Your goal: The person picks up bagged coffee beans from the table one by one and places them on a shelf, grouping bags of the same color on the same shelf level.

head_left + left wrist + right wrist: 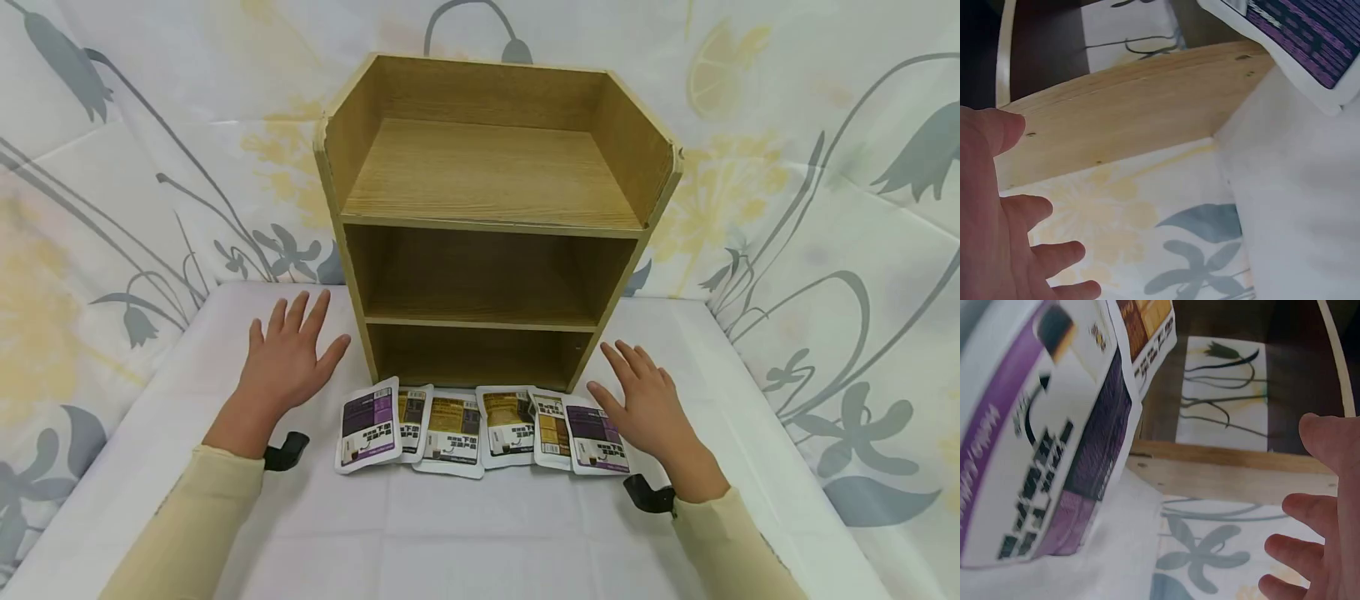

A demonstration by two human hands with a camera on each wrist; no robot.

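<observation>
My left hand (283,367) is held with spread, straight fingers to the left of a wooden shelf unit (495,171), holding nothing. On the other side, my right hand (647,408) has its fingers extended, nearest to a purple-and-white packet (596,437); nothing is in its grasp. Several flat packets lie in a row on the table before the shelf's foot. A purple one (369,427) is at the left end, and gold-and-white ones (452,427) lie between, partly overlapping. Both wrist views show the fingers apart from the shelf's side panel (1135,106) and the nearby purple packet (1054,447).
The shelf has an open top tray (495,171) and two compartments below, a middle one (480,275) and a bottom one (480,354). A white cloth covers the table (480,533). Flower-printed cloth (787,208) hangs behind and at both sides.
</observation>
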